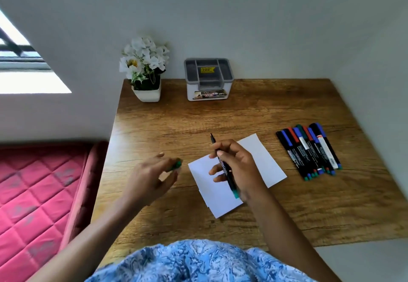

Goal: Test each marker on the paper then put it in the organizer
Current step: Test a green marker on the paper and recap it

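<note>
My right hand (240, 166) grips an uncapped black marker with a green end (226, 172) over the white paper (262, 160), its tip pointing away from me, above the sheet. Left of the paper, my left hand (150, 178) pinches the marker's green cap (175, 164) above the table. Several capped markers (309, 151) with blue, red and green caps lie side by side at the right of the wooden table (198, 118). The grey and white organizer (208, 78) stands against the back wall, and its compartments look empty.
A white pot of white artificial flowers (145, 69) stands at the table's back left corner, beside the organizer. A red quilted mattress (37, 193) lies left of the table. The wall runs right behind the table's back edge.
</note>
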